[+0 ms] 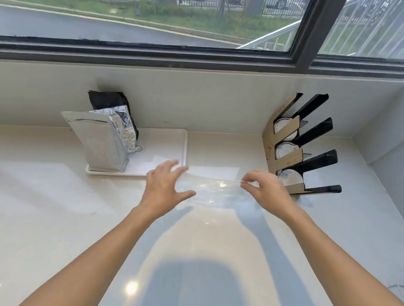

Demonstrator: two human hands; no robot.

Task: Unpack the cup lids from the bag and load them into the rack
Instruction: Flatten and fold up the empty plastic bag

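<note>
A clear, flat plastic bag [214, 188] lies on the pale counter between my hands. My right hand [267, 191] pinches its right edge between thumb and fingers. My left hand [165, 187] hovers over the bag's left end with its fingers spread, touching or just above it. To the right stands the black and cardboard lid rack [315, 143], with white cup lids [289, 177] showing in three slots. I see no lids inside the bag.
A white tray [172, 160] behind my left hand carries a silver foil pouch [102, 142] and a crumpled foil bag. A window frame runs along the back wall. A white ledge rises at the right, with white packaging at the bottom right corner.
</note>
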